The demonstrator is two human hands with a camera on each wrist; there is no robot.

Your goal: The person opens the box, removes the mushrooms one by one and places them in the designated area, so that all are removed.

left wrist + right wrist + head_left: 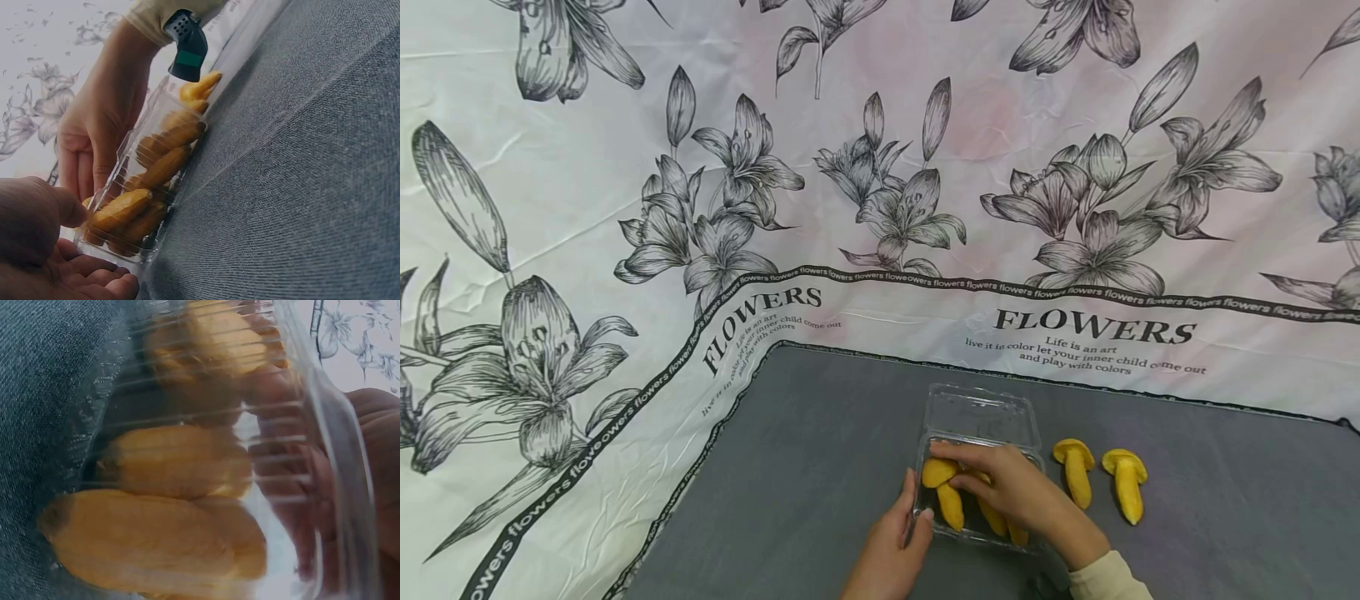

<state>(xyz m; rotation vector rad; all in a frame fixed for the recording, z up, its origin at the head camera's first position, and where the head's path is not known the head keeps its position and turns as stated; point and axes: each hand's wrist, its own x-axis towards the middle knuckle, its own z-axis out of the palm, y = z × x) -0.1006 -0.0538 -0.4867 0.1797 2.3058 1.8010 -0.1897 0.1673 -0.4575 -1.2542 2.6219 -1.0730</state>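
A clear plastic clamshell container stands on the grey cloth with its lid folded back. Inside lie several yellow mushrooms, stems toward the near side. My left hand grips the container's left near corner, the thumb at the front and the fingers along the side. Reaching in from the right, my right hand pinches the cap of the leftmost yellow mushroom between thumb and fingers. The right wrist view shows mushrooms through the ribbed wall, with the right fingers partly hidden behind it.
Two more yellow mushrooms, one nearer and one farther right, lie on the grey cloth right of the container. A white flower-printed cloth rises behind and to the left. A dark object sits at the bottom edge.
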